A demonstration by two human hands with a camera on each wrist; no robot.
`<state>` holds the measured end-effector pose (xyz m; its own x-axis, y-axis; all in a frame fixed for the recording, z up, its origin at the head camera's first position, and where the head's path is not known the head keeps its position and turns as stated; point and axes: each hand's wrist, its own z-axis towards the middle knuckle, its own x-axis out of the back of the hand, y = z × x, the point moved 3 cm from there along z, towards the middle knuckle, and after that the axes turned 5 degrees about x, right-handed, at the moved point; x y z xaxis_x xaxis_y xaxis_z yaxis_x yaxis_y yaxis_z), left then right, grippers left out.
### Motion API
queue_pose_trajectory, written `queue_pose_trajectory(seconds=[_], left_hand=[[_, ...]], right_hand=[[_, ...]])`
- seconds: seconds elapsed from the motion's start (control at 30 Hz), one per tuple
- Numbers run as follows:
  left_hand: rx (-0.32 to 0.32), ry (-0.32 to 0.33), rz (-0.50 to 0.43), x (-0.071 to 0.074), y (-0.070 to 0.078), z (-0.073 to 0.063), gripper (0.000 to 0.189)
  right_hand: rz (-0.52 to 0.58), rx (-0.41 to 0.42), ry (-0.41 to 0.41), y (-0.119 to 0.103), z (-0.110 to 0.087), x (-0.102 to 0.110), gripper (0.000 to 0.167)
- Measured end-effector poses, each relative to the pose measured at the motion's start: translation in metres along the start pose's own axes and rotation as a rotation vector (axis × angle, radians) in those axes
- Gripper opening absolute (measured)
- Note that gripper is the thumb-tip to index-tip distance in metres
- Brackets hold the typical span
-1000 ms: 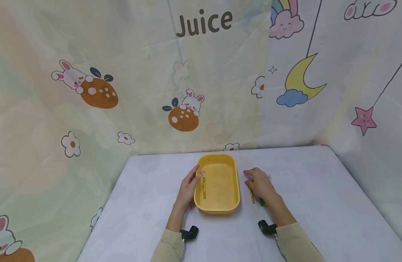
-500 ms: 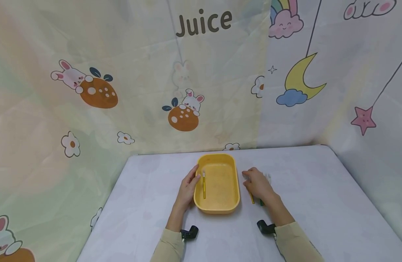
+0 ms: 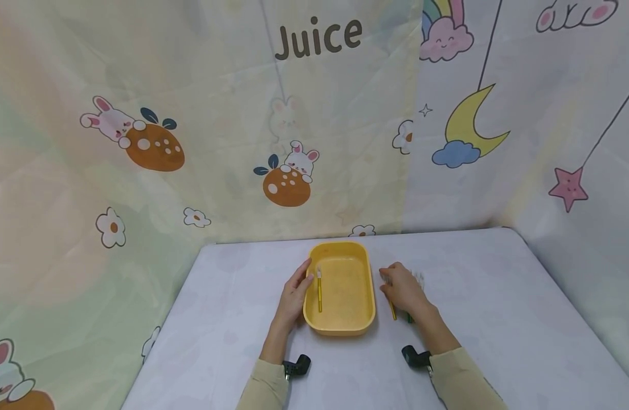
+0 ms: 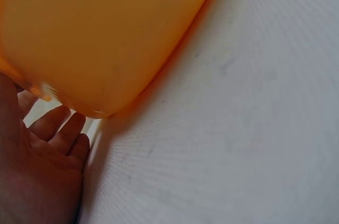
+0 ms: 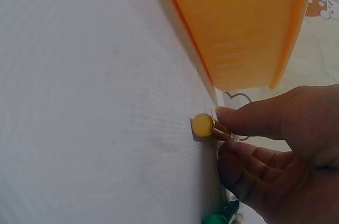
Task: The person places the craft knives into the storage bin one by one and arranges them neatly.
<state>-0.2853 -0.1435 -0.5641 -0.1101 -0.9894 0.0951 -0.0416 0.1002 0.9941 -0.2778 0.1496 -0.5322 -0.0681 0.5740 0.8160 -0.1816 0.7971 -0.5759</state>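
Note:
A yellow plastic tray (image 3: 347, 296) stands mid-table, and one slim yellow pen (image 3: 319, 290) with a clear end lies inside along its left side. My left hand (image 3: 293, 296) holds the tray's left wall, thumb at the rim and fingers outside; the left wrist view shows its fingers (image 4: 66, 131) curled by the tray's underside. Right of the tray, my right hand (image 3: 405, 290) pinches a second yellow pen (image 5: 204, 125) between thumb and fingers, its round end close to the tabletop. Most of that pen is hidden by the hand.
Under and beside the right hand lie more pens, one with a green end (image 5: 216, 218); their clear tips (image 3: 419, 279) show past the knuckles. A white cloth-covered table (image 3: 232, 319) meets a printed fabric backdrop (image 3: 217, 142) behind the tray.
My right hand has shifted slightly left, uncovering more of the clear tips beyond it. The left hand and the tray stay where they were.

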Motion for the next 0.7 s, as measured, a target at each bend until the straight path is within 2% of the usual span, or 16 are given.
queue_pose_trajectory(seconds=[0.23, 0.7], left_hand=[[-0.003, -0.009, -0.024, 0.0005, -0.0011, 0.0002, 0.049], [-0.008, -0.009, -0.027, 0.0016, -0.0011, -0.0013, 0.051]], right_hand=[[0.032, -0.015, 0.047, -0.0003, 0.0000, 0.0030, 0.046], [0.090, -0.007, 0.051, -0.0003, -0.0015, 0.0027, 0.046]])
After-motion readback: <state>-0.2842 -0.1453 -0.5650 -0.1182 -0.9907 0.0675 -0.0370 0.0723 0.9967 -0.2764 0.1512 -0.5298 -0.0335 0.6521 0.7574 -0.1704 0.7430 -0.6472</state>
